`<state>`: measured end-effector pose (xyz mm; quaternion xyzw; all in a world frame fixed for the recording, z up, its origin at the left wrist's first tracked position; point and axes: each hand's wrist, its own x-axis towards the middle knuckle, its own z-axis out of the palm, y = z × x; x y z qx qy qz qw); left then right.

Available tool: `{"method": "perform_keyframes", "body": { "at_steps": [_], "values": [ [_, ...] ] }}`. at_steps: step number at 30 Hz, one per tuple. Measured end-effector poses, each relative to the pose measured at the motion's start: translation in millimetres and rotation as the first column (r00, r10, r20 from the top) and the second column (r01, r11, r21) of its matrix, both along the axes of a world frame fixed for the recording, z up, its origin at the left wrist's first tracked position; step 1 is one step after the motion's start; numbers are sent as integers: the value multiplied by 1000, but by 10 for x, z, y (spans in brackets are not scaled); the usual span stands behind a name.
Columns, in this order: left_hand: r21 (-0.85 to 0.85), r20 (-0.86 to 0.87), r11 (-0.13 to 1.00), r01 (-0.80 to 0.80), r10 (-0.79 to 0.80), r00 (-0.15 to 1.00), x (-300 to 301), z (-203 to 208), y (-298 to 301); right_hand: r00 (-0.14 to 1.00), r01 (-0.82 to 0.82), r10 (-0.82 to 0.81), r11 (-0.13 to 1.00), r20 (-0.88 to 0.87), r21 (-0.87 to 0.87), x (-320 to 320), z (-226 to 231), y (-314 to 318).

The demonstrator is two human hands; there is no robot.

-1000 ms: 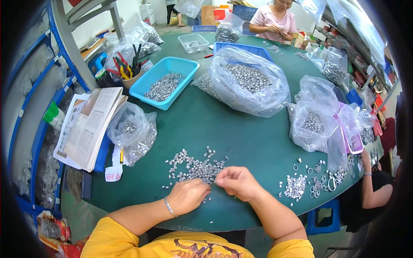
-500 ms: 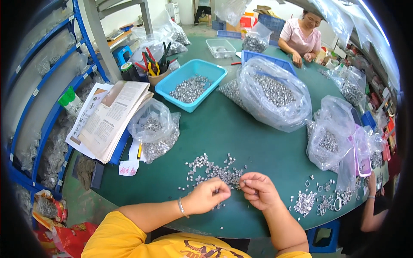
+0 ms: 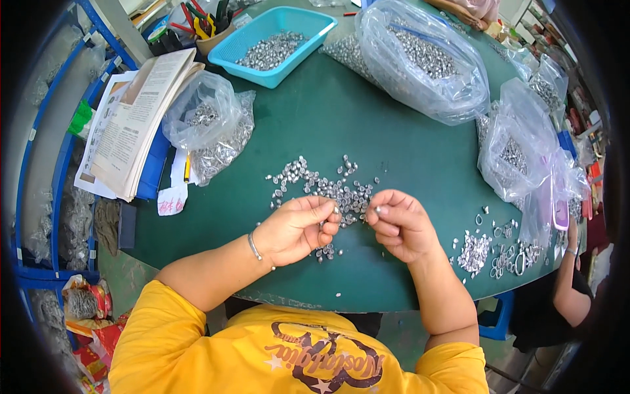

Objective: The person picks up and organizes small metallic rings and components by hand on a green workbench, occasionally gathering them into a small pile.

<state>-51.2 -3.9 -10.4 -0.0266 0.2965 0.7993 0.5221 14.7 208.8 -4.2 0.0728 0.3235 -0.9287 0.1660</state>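
My left hand (image 3: 303, 228), with a silver bangle (image 3: 254, 246) at the wrist, is closed in a pinch. A small shiny metal piece (image 3: 336, 210) shows at its thumb tip. Level with it, a short gap away, my right hand (image 3: 401, 224) is also closed, thumb against forefinger, on another tiny silvery piece (image 3: 378, 210). Both pieces are too small to tell their exact kind. Just beyond and between the hands lies a loose pile of small silver metal pieces (image 3: 351, 195), partly hidden by my fingers. A few more lie under my left hand.
Further off stand a blue plastic basket (image 3: 275, 77) of metal pieces and a large clear bag (image 3: 420, 98) of them. Smaller bags (image 3: 213, 134) and papers (image 3: 134, 125) are at left. At right lie flat silvery bits (image 3: 474, 253), rings (image 3: 502, 259) and a bag (image 3: 518, 151). Another person's arm (image 3: 569, 282) reaches in there.
The view has tipped downward, so the table stands higher in it. My left hand has turned, bringing its thumb and the small piece into sight. My right hand keeps its pinch.
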Motion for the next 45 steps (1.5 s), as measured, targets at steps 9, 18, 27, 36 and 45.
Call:
{"method": "perform_keyframes", "body": {
  "at_steps": [9, 18, 27, 36, 45],
  "values": [
    [-6, -2, 998, -55, 55, 999, -54, 41, -7, 980, 190, -74, 621, -184, 761, -20, 69, -125],
    [-235, -340, 956, -174, 87, 936, -235, 145, -137, 820, 488, 396, -109, -413, 866, 48, -2, -248],
    [-254, -846, 801, -542, -455, -277, -4, 31, 5, 987, 62, 33, 824, -157, 564, -7, 48, -90],
    [-289, -758, 770, -569, -547, -356, 42, 8, 25, 857, 451, 263, 32, -443, 892, 3, -75, -282],
    [-298, -846, 772, -561, -486, -218, 11, 19, 23, 969, 186, 72, 419, -236, 889, -12, 52, -282]
  ]
}}
